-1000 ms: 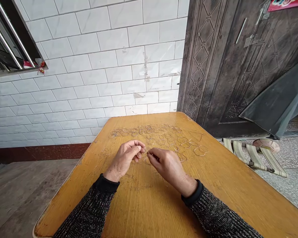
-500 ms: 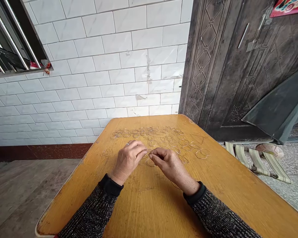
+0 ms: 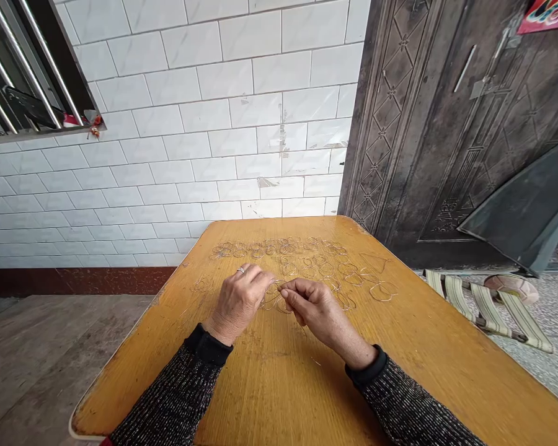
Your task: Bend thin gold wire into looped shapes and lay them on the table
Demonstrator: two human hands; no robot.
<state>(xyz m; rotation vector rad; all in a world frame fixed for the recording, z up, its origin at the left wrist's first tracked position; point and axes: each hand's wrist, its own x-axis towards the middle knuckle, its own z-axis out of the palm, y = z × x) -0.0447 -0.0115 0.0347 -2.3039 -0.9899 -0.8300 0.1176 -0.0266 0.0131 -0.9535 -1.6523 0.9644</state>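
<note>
My left hand is closed in a pinch above the middle of the wooden table, a ring on one finger. Facing it, my right hand pinches a thin wire between thumb and forefinger, and a bit of it shows below the hand. The two sets of fingertips are close together, a small gap apart. What the left fingertips grip is too fine to make out. Thin wire loops lie on the table just beyond and beneath the fingers.
Several wire loops are spread in a row across the far part of the table, with looser ones to the right. Behind stands a white tiled wall; a dark metal door is at right. A striped folding seat lies beyond the right edge.
The view has shifted slightly. My hands stay almost in place, and the wire below my right hand now shows a shorter length in a different spot.
</note>
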